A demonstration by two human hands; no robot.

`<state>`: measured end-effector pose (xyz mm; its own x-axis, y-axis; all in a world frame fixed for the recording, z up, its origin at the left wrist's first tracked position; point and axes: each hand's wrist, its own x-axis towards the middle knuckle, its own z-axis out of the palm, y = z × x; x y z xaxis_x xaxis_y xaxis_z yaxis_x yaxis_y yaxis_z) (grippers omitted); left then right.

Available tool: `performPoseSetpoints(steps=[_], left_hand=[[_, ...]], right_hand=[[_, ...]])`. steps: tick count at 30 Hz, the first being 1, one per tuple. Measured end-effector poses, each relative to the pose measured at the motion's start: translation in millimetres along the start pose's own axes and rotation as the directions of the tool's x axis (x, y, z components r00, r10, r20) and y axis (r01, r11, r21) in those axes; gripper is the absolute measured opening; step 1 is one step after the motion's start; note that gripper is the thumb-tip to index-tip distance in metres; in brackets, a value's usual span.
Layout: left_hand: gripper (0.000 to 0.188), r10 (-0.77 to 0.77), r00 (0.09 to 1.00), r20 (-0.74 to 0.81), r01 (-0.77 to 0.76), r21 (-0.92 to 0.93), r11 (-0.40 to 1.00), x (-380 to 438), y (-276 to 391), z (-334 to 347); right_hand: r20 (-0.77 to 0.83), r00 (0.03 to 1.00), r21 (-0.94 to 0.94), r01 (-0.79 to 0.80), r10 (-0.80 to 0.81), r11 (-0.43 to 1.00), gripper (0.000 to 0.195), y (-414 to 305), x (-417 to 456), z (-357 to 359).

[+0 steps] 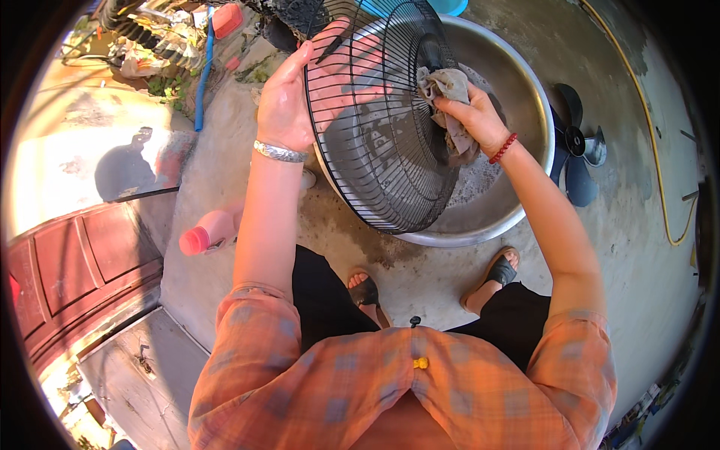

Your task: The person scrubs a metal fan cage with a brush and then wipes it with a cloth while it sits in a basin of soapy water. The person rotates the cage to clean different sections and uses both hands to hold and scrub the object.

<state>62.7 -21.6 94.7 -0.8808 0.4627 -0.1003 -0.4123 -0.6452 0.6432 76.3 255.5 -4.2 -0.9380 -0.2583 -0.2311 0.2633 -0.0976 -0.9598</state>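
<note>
A black wire fan guard [388, 140] is tilted over a wide metal basin [541, 112]. My left hand [289, 95] holds the guard by its left rim, the fingers spread behind the wires. In my right hand [485, 119] is a crumpled greyish cloth [450, 87], pressed against the guard near its hub. Sudsy water [475, 183] shows in the basin, partly hidden by the guard and my right forearm.
Right of the basin lies a dark fan blade [575, 140], and farther right a yellow hose [647, 112] runs along the concrete. A pink bottle [211, 232] lies left of my legs. A blue pipe [205, 79] and a light-blue container [453, 5] are farther off.
</note>
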Motion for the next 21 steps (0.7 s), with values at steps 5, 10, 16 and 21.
performPoseSetpoints(steps=[5, 10, 16, 21], left_hand=[[0.054, -0.009, 0.983, -0.181, 0.041, 0.172, 0.984, 22, 20, 25], [0.068, -0.001, 0.991, 0.136, 0.011, -0.074, 0.997, 33, 1, -3], [0.074, 0.072, 0.991, 0.115, -0.122, 0.534, 0.836, -5, 0, 41], [0.05, 0.22, 0.96, -0.176, -0.035, 0.699, 0.714, -18, 18, 41]], right_hand=[[-0.042, 0.986, 0.177, -0.153, 0.163, 0.972, 0.04, -2, -12, -24], [-0.032, 0.974, 0.264, -0.207, 0.223, 0.942, 0.038, 8, -9, 0], [-0.021, 0.959, 0.434, -0.246, 0.283, 0.867, 0.036, 10, 10, 20], [-0.173, 0.948, 0.416, -0.176, 0.267, 0.892, 0.041, 7, 22, 34]])
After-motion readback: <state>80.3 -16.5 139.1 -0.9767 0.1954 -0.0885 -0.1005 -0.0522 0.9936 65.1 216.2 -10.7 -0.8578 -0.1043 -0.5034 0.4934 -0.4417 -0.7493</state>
